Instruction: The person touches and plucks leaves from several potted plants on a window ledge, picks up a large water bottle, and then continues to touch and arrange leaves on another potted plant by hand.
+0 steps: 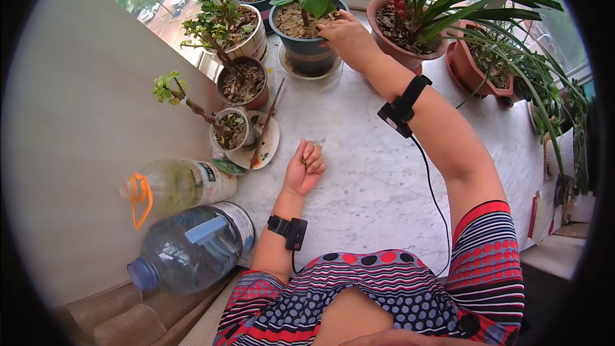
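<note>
My right hand reaches over the near right rim of a blue-grey plastic flowerpot. Its fingers are apart, at the soil, beside the stem of a broad-leaved plant; nothing shows in its grasp. The pot stands on a pale saucer. My left hand is above the marble-patterned tabletop, palm up and fingers curled. A small greenish bit, too small to name, shows between its thumb and fingers.
Left stand a brown pot, a clear cup with a braided-stem plant, and a plate with a thin stick. Two large plastic bottles are nearer me. Terracotta pots line the right.
</note>
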The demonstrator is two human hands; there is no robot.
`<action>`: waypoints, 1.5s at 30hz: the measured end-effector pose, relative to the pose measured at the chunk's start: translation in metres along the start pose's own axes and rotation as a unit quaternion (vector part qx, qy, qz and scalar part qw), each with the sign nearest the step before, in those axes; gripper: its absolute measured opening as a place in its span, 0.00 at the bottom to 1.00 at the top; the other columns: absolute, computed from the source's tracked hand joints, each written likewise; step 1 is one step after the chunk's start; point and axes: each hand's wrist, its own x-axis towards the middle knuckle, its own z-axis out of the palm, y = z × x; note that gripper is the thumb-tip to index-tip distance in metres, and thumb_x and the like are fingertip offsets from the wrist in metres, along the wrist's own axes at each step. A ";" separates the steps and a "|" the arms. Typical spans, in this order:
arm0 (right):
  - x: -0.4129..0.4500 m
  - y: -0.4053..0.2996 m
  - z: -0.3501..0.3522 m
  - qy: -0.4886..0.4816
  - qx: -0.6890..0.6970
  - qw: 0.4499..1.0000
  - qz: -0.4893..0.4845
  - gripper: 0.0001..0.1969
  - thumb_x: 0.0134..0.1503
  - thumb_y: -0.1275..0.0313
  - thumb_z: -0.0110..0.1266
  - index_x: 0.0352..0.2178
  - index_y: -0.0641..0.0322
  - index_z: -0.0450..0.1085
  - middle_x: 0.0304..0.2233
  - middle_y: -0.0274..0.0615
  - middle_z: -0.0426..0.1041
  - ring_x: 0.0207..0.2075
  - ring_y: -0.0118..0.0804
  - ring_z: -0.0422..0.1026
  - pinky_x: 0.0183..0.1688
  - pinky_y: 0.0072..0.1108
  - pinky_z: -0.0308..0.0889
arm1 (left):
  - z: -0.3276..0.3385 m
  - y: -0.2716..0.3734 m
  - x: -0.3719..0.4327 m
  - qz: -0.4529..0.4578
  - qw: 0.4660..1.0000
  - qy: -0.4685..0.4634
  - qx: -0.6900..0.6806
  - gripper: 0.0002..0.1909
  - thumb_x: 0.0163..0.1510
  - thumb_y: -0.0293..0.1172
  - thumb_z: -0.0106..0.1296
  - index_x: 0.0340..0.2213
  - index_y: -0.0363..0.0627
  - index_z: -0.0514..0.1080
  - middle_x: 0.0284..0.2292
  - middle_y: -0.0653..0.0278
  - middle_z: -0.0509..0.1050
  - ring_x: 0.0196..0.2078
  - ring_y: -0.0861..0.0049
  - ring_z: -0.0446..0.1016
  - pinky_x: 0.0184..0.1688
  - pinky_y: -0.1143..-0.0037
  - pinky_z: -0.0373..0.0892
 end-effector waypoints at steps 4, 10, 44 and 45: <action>-0.008 -0.004 -0.010 0.069 -0.021 0.997 -0.034 0.12 0.53 0.62 0.54 0.37 0.54 0.72 0.40 0.34 0.74 0.49 0.34 0.68 0.60 0.37 0.50 | 0.001 -0.002 0.000 0.004 1.000 0.001 0.013 0.21 0.66 0.43 0.30 0.20 0.51 0.56 0.17 0.73 0.53 0.15 0.86 0.49 0.22 0.83 0.50; -0.032 -0.008 -0.022 0.067 -0.016 0.997 -0.027 0.17 0.55 0.62 0.52 0.44 0.57 0.69 0.43 0.36 0.73 0.51 0.37 0.67 0.59 0.39 0.51 | 0.003 -0.008 0.000 0.027 0.999 0.029 -0.033 0.19 0.65 0.42 0.34 0.21 0.50 0.58 0.17 0.72 0.55 0.15 0.85 0.50 0.22 0.83 0.50; -0.158 -0.336 -0.029 -0.249 0.814 0.515 -0.105 0.22 0.59 0.51 0.49 0.20 0.55 0.61 0.19 0.21 0.56 0.21 0.16 0.52 0.22 0.15 0.49 | -0.023 -0.063 -0.345 0.254 0.908 0.328 0.058 0.11 0.63 0.39 0.41 0.32 0.46 0.67 0.14 0.75 0.53 0.13 0.87 0.49 0.18 0.84 0.49; -0.168 -0.339 -0.037 -0.247 0.818 0.511 -0.091 0.21 0.59 0.52 0.49 0.20 0.56 0.61 0.19 0.21 0.56 0.21 0.16 0.52 0.23 0.14 0.49 | -0.022 -0.063 -0.351 0.254 0.908 0.326 0.063 0.11 0.63 0.39 0.41 0.32 0.46 0.67 0.14 0.75 0.53 0.13 0.87 0.49 0.18 0.84 0.49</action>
